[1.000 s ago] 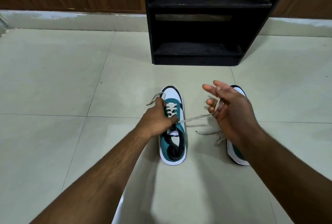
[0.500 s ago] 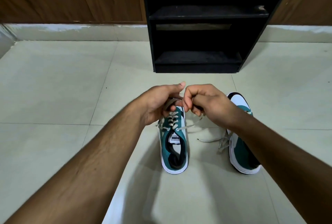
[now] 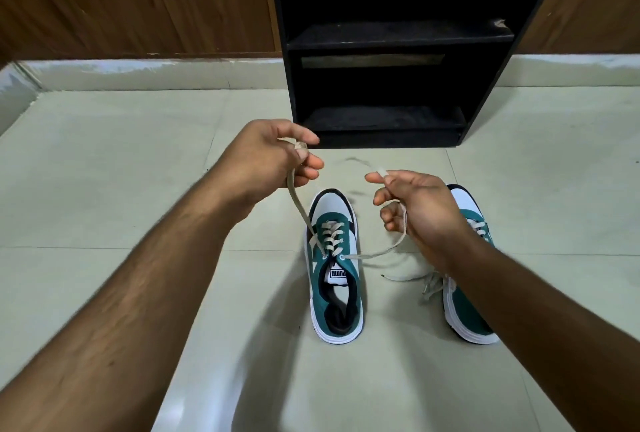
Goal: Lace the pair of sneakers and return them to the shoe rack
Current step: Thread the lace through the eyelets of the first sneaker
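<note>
Two teal, white and black sneakers stand on the tile floor, toes toward the rack. The left sneaker (image 3: 335, 272) is laced with a beige lace (image 3: 331, 237) through its eyelets. My left hand (image 3: 268, 158) is raised above and left of it, pinching the lace's left end, which runs taut down to the top eyelet. My right hand (image 3: 415, 204) pinches the other end, which sags from the right eyelet. The right sneaker (image 3: 465, 279) lies partly hidden behind my right wrist, its lace ends (image 3: 420, 281) loose on the floor.
A black shoe rack (image 3: 391, 50) with two open shelves stands just beyond the sneakers against a wooden wall (image 3: 138, 2). Pale floor tiles (image 3: 121, 172) spread to the left and right.
My hands were together over the left sneaker's toe half a second ago. They have since pulled apart, each drawing a lace end up and outward.
</note>
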